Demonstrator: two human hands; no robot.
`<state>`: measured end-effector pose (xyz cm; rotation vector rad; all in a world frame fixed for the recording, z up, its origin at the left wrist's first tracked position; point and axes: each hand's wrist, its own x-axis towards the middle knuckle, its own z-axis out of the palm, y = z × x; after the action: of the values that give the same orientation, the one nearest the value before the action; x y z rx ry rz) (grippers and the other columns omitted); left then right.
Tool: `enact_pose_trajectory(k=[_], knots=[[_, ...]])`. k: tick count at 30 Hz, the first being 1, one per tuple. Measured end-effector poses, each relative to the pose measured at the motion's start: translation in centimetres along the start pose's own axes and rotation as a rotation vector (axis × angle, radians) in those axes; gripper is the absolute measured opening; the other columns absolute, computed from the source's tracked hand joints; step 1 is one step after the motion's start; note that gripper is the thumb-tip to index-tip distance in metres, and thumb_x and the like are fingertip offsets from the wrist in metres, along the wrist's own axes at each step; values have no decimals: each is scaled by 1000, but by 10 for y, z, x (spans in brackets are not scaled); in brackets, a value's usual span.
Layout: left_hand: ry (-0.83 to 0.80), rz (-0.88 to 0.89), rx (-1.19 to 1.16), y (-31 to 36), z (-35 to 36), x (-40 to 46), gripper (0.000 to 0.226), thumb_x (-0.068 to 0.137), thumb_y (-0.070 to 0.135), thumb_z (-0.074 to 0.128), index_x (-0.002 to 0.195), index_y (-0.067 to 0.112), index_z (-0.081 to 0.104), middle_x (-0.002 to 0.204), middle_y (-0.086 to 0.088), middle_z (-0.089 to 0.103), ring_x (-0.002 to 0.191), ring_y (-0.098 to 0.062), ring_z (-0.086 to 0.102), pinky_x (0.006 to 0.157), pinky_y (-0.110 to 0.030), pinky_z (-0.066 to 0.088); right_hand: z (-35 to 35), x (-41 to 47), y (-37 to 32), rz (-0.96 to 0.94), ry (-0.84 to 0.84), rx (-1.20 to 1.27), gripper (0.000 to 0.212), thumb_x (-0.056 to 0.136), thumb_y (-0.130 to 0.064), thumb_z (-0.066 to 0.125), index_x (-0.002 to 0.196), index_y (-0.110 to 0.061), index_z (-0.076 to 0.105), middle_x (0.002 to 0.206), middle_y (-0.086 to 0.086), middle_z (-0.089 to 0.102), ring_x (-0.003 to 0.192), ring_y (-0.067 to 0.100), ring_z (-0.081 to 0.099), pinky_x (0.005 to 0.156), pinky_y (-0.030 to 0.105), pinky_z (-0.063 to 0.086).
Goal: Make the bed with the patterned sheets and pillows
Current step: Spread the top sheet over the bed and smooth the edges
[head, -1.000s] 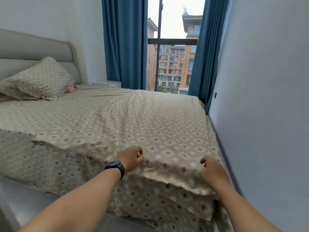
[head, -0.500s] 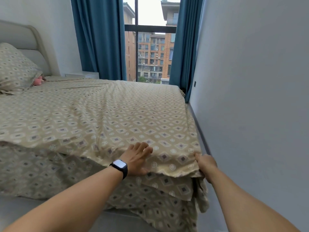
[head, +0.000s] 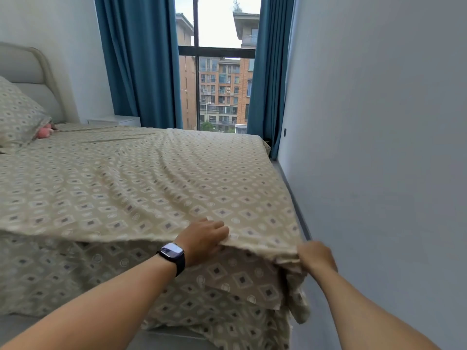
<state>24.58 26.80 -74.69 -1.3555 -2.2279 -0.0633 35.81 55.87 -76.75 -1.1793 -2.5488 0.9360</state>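
Both forearms reach forward toward the foot edge of the sheet (head: 156, 188). The left hand (head: 204, 238) rests at that edge, palm down, knuckles up, its fingers bent over the hem and gripping it; a dark watch (head: 173, 253) sits on the left wrist. The right hand (head: 317, 256) is at the sheet's near right corner, just right of the left hand and slightly lower, its fingers curled round the bunched corner and pinching it. Both arms are bare and nearly straight.
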Motion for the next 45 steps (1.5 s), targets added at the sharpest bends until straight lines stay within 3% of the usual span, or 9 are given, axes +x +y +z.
enact_pose_trajectory(k=[2, 5, 10, 14, 20, 28, 35, 40, 45], knots=[[-101, 34, -34, -2, 9, -6, 16, 85, 24, 63, 81, 23, 48, 75, 4, 53, 58, -20, 50, 63, -27, 35, 4, 1, 9, 58, -178, -73, 28, 87, -30, 49, 91, -8, 66, 112, 17, 70, 93, 34, 65, 75, 33, 49], [-141, 9, -81, -2, 11, -5, 15, 91, 29, 51, 79, 22, 46, 76, 2, 53, 59, -22, 45, 59, -32, 40, -6, -6, -8, 1, -25, -95, 34, 89, -34, 44, 101, -13, 68, 113, 12, 69, 100, 34, 64, 87, 37, 50], [26, 20, -87, -4, 4, -1, 25, 90, 34, 52, 71, 20, 44, 65, 2, 49, 49, -21, 38, 47, -28, 25, -16, -31, -45, -538, 25, -40, 22, 90, -48, 53, 93, -27, 56, 98, -8, 59, 95, 23, 59, 80, 37, 42], [141, -28, -50, -2, -7, 5, 25, 89, 36, 53, 71, 23, 43, 62, 6, 47, 51, -13, 29, 49, -25, 18, -1, -45, -60, -717, -352, -399, 82, 70, -70, 69, 139, -44, 33, 138, -4, 35, 129, 21, 33, 110, 50, 30], [221, -10, -44, -4, -10, 1, 36, 102, 38, 39, 71, 20, 45, 60, 5, 46, 45, -18, 39, 49, -24, 20, 12, -48, -35, -469, 235, -453, 44, 94, -11, 41, 136, -24, 43, 136, 6, 48, 120, 32, 47, 96, 45, 37], [-34, -87, -36, -11, 2, -9, 23, 91, 16, 57, 89, 27, 37, 80, 8, 46, 61, -19, 45, 60, -27, 35, -16, -16, 17, -189, 319, -140, 38, 99, -7, 38, 130, -17, 58, 129, 9, 54, 114, 31, 49, 80, 36, 42], [276, -113, -151, -7, -32, 1, 17, 93, 29, 44, 80, 19, 41, 65, 10, 38, 54, -16, 28, 51, -27, 19, -37, -14, -3, -483, 723, -207, 23, 76, -3, 78, 95, -13, 71, 97, 10, 63, 85, 35, 53, 70, 36, 40], [-43, -89, -229, -5, -15, 2, 21, 89, 25, 52, 76, 22, 36, 64, 9, 37, 56, -18, 33, 51, -32, 24, -3, -23, 9, -101, -252, -591, 18, 92, -10, 54, 106, -6, 65, 113, 12, 66, 116, 32, 64, 94, 37, 53], [-515, -187, -378, 1, -5, 2, 16, 81, 19, 55, 71, 19, 42, 67, 4, 46, 61, -17, 41, 59, -32, 32, -5, -28, -4, -55, -464, -632, 8, 83, -14, 62, 89, -9, 62, 88, 6, 57, 97, 29, 64, 87, 40, 54]])
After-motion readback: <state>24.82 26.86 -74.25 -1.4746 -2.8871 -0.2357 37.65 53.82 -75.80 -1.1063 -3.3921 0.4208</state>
